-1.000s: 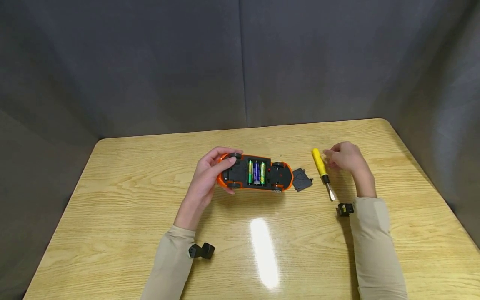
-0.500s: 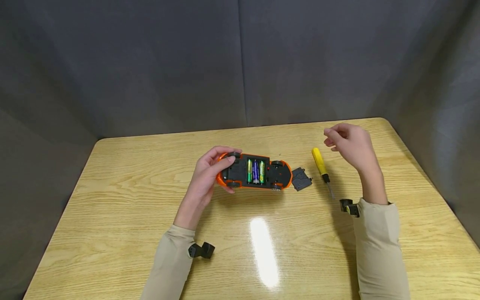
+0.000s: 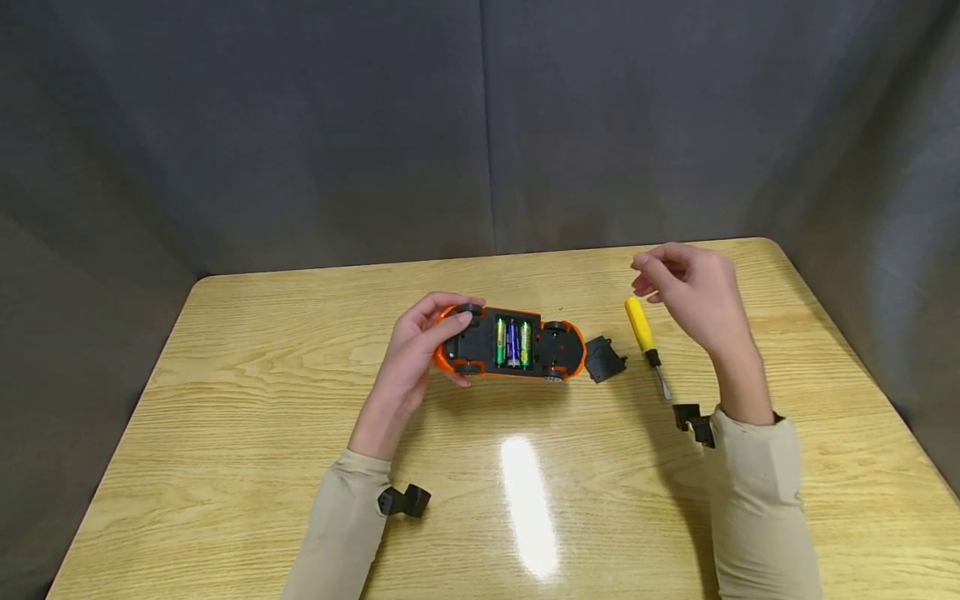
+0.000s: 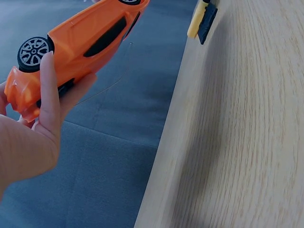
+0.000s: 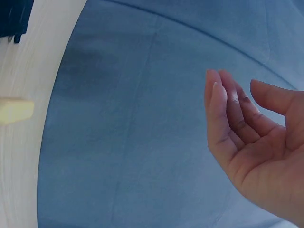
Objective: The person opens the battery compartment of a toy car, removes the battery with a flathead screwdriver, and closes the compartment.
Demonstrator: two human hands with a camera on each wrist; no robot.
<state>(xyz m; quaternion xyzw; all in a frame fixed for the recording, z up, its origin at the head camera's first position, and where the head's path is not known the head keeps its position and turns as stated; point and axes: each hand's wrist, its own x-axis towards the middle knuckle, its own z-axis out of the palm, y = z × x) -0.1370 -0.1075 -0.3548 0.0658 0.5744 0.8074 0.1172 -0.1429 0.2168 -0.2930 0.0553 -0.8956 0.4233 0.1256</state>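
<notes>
My left hand [image 3: 408, 350] grips one end of an orange toy car [image 3: 465, 342], thumb across its black underside. In the head view the car is wheels up, its battery compartment showing three batteries [image 3: 513, 343], two green and one blue-purple. The left wrist view shows the car's orange side [image 4: 90, 38] and a spoked wheel under a finger. My right hand [image 3: 701, 292] hovers past the handle end of a yellow screwdriver [image 3: 641, 325]. In the right wrist view, its fingers [image 5: 218, 109] are loosely curved, apart from the thumb, with nothing between them.
A black battery cover [image 3: 604, 360] lies on the wooden table [image 3: 300, 400], between the car's far end and the screwdriver. Behind the table hangs a dark grey curtain [image 3: 337, 150]. One tiny dark speck [image 3: 561, 309] lies beyond the car.
From beside the screwdriver handle, my right hand has lifted and moved toward the table's back edge, then shifted slightly left. The left hand and the car have stayed in place.
</notes>
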